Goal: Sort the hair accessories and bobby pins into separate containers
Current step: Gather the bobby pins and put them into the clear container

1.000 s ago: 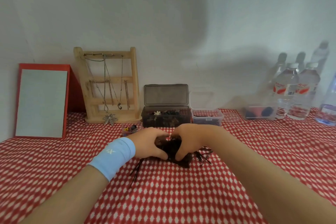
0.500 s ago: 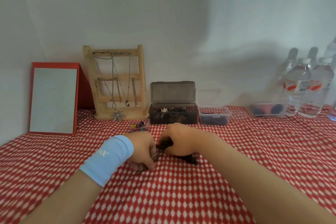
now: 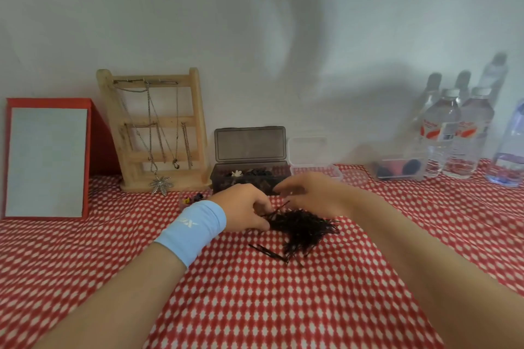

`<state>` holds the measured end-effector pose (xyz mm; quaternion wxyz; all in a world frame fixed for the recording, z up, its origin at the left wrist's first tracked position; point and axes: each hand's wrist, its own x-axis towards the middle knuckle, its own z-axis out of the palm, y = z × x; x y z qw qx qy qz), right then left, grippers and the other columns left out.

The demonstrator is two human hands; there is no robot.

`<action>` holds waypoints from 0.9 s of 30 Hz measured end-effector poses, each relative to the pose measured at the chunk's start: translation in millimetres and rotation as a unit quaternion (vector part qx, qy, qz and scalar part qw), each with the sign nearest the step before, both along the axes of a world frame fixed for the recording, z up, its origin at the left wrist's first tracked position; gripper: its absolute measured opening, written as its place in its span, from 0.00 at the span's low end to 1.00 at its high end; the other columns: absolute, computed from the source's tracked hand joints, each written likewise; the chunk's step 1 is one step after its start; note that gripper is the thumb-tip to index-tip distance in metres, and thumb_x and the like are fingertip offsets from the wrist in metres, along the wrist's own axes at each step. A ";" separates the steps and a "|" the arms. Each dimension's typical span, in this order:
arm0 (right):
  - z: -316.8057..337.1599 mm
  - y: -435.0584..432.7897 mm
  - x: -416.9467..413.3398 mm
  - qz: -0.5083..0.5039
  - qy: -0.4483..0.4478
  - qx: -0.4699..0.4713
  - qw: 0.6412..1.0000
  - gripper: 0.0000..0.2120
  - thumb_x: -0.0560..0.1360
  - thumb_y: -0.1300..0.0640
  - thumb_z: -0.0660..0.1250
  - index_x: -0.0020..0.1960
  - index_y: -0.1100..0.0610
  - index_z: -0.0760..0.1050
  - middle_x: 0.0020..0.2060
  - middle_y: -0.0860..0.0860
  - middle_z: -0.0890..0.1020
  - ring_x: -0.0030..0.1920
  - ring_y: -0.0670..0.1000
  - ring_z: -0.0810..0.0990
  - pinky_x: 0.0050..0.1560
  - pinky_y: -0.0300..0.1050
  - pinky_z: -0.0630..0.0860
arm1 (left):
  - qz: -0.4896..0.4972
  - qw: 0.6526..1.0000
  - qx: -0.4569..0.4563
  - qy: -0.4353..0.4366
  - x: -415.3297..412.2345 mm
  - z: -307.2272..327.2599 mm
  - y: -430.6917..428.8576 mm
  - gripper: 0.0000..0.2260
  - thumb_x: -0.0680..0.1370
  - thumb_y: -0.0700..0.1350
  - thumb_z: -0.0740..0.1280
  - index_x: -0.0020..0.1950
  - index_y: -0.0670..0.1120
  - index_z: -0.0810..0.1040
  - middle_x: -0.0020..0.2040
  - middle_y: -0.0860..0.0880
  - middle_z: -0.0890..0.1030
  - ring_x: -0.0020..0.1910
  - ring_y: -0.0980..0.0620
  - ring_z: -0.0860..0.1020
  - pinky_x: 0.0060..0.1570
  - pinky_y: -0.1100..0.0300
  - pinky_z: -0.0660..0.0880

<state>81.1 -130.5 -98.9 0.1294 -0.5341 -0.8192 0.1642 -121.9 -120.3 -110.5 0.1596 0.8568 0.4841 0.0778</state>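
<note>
Right hand (image 3: pixel 309 193) now just beyond bobby pins (image 3: pixel 304 228)

- The left hand (image 3: pixel 243 207) lies palm down with its fingers curled, and they pinch the left edge of the bobby pins (image 3: pixel 303 228).
- A light blue wristband (image 3: pixel 192 231) sits on the left wrist.
- The right hand (image 3: pixel 309 193) hovers just behind the pins, a little blurred, its fingers relaxed and pointing toward the left hand.
- The left forearm (image 3: pixel 113 292) and the right forearm (image 3: pixel 411 263) come in from the lower corners.
</note>
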 end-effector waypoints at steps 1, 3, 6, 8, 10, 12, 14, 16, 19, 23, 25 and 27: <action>2.3 -0.6 5.2 -0.012 0.025 0.008 1.000 0.17 0.81 0.55 0.66 0.70 0.49 0.76 0.65 0.44 0.80 0.63 0.45 0.77 0.67 0.39 0.69 | -0.009 1.000 -0.002 -0.007 0.8 1.0 1.3 0.10 0.74 0.50 0.73 0.55 0.55 0.84 0.48 0.61 0.80 0.45 0.62 0.77 0.51 0.63 0.74; 6.1 0.1 14.0 -0.025 0.022 0.022 0.999 0.14 0.82 0.56 0.64 0.67 0.49 0.79 0.62 0.45 0.81 0.61 0.44 0.78 0.68 0.41 0.70 | -0.017 1.000 0.008 -0.017 2.5 2.2 2.8 0.09 0.75 0.49 0.73 0.55 0.56 0.83 0.48 0.61 0.80 0.44 0.64 0.77 0.49 0.65 0.73; 5.8 4.0 18.1 -0.024 -0.061 -0.029 0.997 0.16 0.82 0.48 0.63 0.66 0.50 0.80 0.62 0.46 0.82 0.60 0.47 0.79 0.70 0.51 0.72 | -0.023 0.999 0.041 -0.023 9.8 3.4 9.4 0.14 0.75 0.52 0.71 0.61 0.57 0.79 0.57 0.58 0.78 0.54 0.59 0.76 0.59 0.58 0.74; 3.3 5.1 15.7 -0.031 -0.091 -0.090 0.991 0.26 0.76 0.33 0.64 0.67 0.47 0.79 0.62 0.44 0.81 0.60 0.48 0.79 0.68 0.52 0.72 | -0.044 0.999 0.009 0.016 16.7 4.8 13.7 0.23 0.73 0.55 0.73 0.67 0.56 0.75 0.63 0.56 0.75 0.61 0.56 0.74 0.65 0.56 0.71; -1.2 7.1 12.5 -0.024 -0.107 -0.121 0.987 0.35 0.66 0.25 0.68 0.65 0.45 0.79 0.58 0.42 0.82 0.56 0.47 0.81 0.65 0.52 0.75 | -0.064 0.994 -0.042 0.083 25.1 6.1 15.8 0.28 0.71 0.57 0.74 0.70 0.54 0.73 0.63 0.56 0.75 0.61 0.54 0.74 0.63 0.57 0.71; -6.1 10.3 9.8 -0.013 -0.132 -0.109 0.985 0.35 0.63 0.28 0.74 0.64 0.45 0.79 0.54 0.42 0.83 0.52 0.46 0.81 0.60 0.50 0.78 | -0.069 0.990 -0.053 0.111 32.8 4.9 21.0 0.26 0.71 0.58 0.74 0.67 0.52 0.76 0.59 0.55 0.78 0.57 0.54 0.77 0.57 0.60 0.73; -6.4 13.5 9.6 -0.012 -0.128 -0.089 0.988 0.31 0.67 0.35 0.76 0.65 0.46 0.78 0.54 0.42 0.83 0.52 0.46 0.81 0.59 0.49 0.79 | -0.064 0.992 -0.047 0.093 37.5 4.6 27.4 0.20 0.71 0.57 0.74 0.61 0.52 0.81 0.54 0.56 0.81 0.51 0.55 0.79 0.53 0.60 0.75; -4.4 14.6 11.7 -0.011 -0.111 -0.085 0.990 0.28 0.70 0.41 0.75 0.68 0.46 0.76 0.57 0.43 0.82 0.54 0.47 0.80 0.60 0.48 0.78 | -0.062 0.995 -0.046 0.068 39.5 3.5 34.4 0.16 0.71 0.57 0.74 0.56 0.53 0.82 0.49 0.57 0.82 0.48 0.56 0.80 0.53 0.59 0.76; -5.7 15.6 18.1 -0.007 -0.096 -0.087 0.992 0.29 0.73 0.47 0.74 0.72 0.44 0.72 0.61 0.43 0.80 0.56 0.46 0.78 0.61 0.46 0.77 | -0.056 0.997 -0.050 0.031 40.6 -3.6 39.1 0.14 0.72 0.59 0.73 0.53 0.54 0.82 0.47 0.58 0.81 0.47 0.57 0.79 0.50 0.62 0.74; -9.2 15.5 30.4 0.008 -0.029 -0.099 0.995 0.32 0.73 0.54 0.76 0.74 0.42 0.69 0.63 0.40 0.78 0.59 0.43 0.77 0.61 0.42 0.74 | -0.046 0.998 -0.014 -0.030 35.2 -19.4 36.3 0.15 0.73 0.62 0.70 0.53 0.55 0.78 0.49 0.57 0.80 0.48 0.58 0.78 0.52 0.58 0.77; -10.6 15.5 36.9 0.006 0.045 -0.116 0.992 0.35 0.74 0.60 0.75 0.76 0.43 0.66 0.67 0.39 0.76 0.63 0.42 0.76 0.64 0.41 0.73 | -0.052 0.996 0.044 -0.062 33.0 -24.9 35.8 0.14 0.74 0.61 0.69 0.52 0.54 0.74 0.47 0.58 0.77 0.45 0.59 0.76 0.48 0.58 0.76; -12.2 14.2 39.8 0.005 0.117 -0.137 0.984 0.39 0.74 0.65 0.73 0.79 0.45 0.62 0.70 0.43 0.75 0.66 0.44 0.75 0.64 0.40 0.74 | -0.058 0.990 0.094 -0.094 31.4 -27.7 35.7 0.14 0.74 0.59 0.69 0.52 0.54 0.71 0.46 0.59 0.73 0.42 0.61 0.73 0.43 0.62 0.71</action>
